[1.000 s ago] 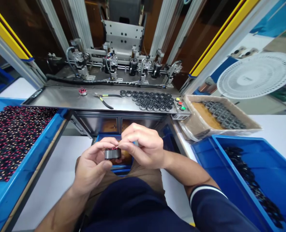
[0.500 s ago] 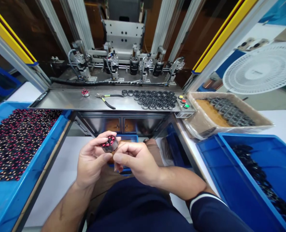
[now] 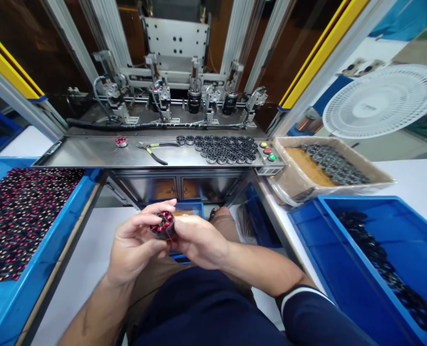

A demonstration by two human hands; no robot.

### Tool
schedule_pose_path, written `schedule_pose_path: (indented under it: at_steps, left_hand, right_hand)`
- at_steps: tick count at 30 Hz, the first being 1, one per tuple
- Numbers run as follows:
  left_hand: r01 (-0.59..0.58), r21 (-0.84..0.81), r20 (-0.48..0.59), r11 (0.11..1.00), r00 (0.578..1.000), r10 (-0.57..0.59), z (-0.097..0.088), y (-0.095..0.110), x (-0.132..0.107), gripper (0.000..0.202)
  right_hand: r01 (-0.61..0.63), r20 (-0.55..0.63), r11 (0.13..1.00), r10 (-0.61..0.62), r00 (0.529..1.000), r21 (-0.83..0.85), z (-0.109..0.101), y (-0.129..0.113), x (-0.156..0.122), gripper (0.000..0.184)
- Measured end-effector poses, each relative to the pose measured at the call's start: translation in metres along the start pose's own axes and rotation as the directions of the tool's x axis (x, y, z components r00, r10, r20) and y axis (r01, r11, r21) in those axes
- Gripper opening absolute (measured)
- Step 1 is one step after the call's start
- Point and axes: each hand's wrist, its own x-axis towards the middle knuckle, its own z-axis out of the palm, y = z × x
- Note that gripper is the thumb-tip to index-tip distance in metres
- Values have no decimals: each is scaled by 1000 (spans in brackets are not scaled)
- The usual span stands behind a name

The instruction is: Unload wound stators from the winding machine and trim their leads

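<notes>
Between my fingers is a round motor stator [image 3: 161,229] with red wire coils inside a dark ring. My left hand [image 3: 131,247] is closed round its left side, thumb below and fingers above. Pressed against the right side is my right hand [image 3: 202,241], also closed, with its thumb on the rim and the other fingers partly hidden. A loose red wire end hangs down the stator's front. On the steel tray [image 3: 87,153] ahead lie another red-wound stator [image 3: 121,142], wire cutters [image 3: 156,150] with black and yellow handles, and a cluster of dark stator cores [image 3: 228,148].
At left, a blue bin [image 3: 51,240] holds many red-wound parts. A plastic-lined carton [image 3: 289,190] of grey cores and a blue bin [image 3: 307,240] of black parts stand at right. Machine fixtures [image 3: 163,103] rise behind the tray, near push buttons [image 3: 267,150] and a white fan [image 3: 375,103].
My right hand has turned and moved from pinching below the stator to gripping its right side. The stator is tilted slightly differently, and a red wire end now shows. The view has shifted slightly.
</notes>
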Motion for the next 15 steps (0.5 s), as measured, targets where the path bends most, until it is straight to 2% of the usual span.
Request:
schedule_pose_path:
  at_steps: [2, 3, 4, 5, 7, 8, 9, 10, 12, 15]
  left_hand:
    - [-10, 50, -22, 999, 1000, 11, -1, 4, 0, 57]
    - [-6, 89, -64, 996, 998, 12, -2, 6, 0, 71]
    - [11, 141, -116, 990, 993, 6, -3, 9, -1, 81]
    - [45, 201, -159, 979, 987, -12, -5, 12, -3, 84]
    - [135, 332, -180, 934, 981, -77, -8, 16, -8, 70]
    - [172, 391, -168, 904, 979, -114, -9, 17, -10, 62]
    - [194, 436, -148, 879, 979, -142, -9, 18, -12, 56]
    - [201, 467, -127, 861, 979, -160, -8, 18, -14, 52]
    - [197, 495, -105, 846, 980, -167, -6, 18, -15, 48]
    - [182, 483, -134, 856, 982, -133, -1, 19, -11, 44]
  right_hand:
    - [71, 4, 993, -71, 997, -92, -3, -2, 1, 46]
    - [164, -4, 965, -169, 986, -203, -5, -3, 1, 46]
    - [284, -1, 890, -304, 953, -356, -7, -6, 1, 45]
    - [403, 39, 751, -451, 892, -523, -10, -8, 1, 44]
    - [549, 218, 353, -656, 723, -758, -16, -12, -1, 42]
    - [571, 314, 175, -690, 652, -802, -18, -14, -1, 41]
    - [579, 390, 47, -694, 605, -814, -20, -15, -2, 40]
    - [583, 441, -34, -689, 575, -812, -21, -16, -2, 40]
    - [587, 488, -103, -679, 548, -803, -22, -19, -3, 41]
    - [615, 498, -73, -664, 557, -785, -21, -23, -5, 45]
